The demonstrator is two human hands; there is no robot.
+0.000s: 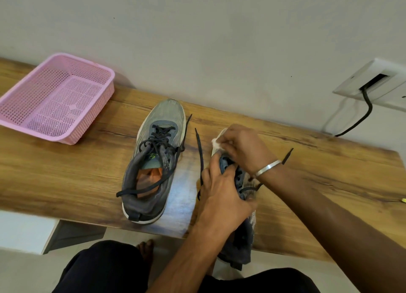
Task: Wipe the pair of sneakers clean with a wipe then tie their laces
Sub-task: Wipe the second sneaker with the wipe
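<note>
Two grey sneakers with dark untied laces lie on the wooden table (66,176). The left sneaker (153,161) lies flat, toe toward the wall, untouched. The right sneaker (239,205) is mostly hidden under my hands, its heel hanging over the table's front edge. My left hand (219,196) grips it around the tongue and laces. My right hand (239,147), a metal bangle on its wrist, pinches a small white wipe (216,143) against the toe. Loose lace ends (199,147) trail on the wood on both sides of the shoe.
An empty pink mesh basket (55,99) stands at the table's far left by the wall. A white wall socket (373,81) with a black cable (360,119) is at the right. My knees and a bare foot show below the table edge.
</note>
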